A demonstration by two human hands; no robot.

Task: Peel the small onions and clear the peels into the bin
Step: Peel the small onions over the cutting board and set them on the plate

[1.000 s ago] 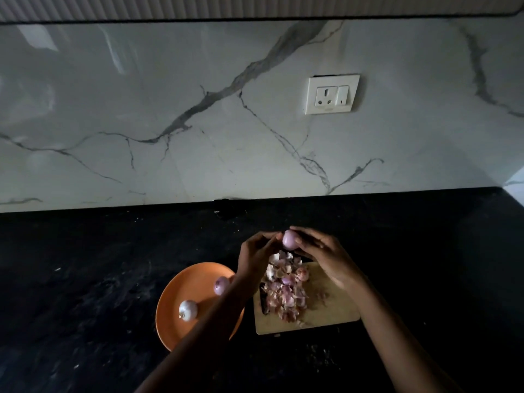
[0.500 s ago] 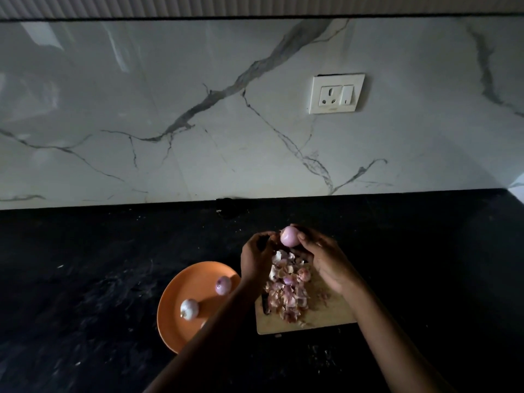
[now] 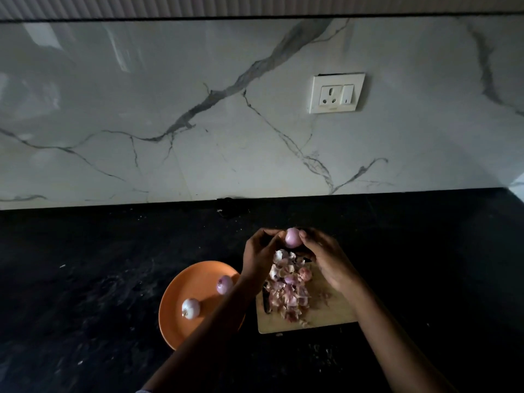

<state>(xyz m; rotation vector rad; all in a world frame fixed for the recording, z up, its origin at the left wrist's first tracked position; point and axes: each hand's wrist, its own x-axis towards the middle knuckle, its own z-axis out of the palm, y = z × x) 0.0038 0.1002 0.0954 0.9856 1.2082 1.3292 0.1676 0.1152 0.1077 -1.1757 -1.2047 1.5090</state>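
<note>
Onion [image 3: 293, 237] held above the peels [image 3: 287, 290].
It is pinched between fingertips of the left hand [image 3: 259, 256] and right hand [image 3: 326, 258].

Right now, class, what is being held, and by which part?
A small onion, held above the peels: fingertips of the left hand and right hand pinch its opposite sides.

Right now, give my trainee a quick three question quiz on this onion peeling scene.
1. True or false: both hands hold one onion above the cutting board.
2. How many onions lie on the orange plate?
3. Where is the pile of peels? A) on the plate B) on the cutting board C) in a bin

Key:
1. True: left hand and right hand pinch it between them.
2. Two.
3. B
</note>
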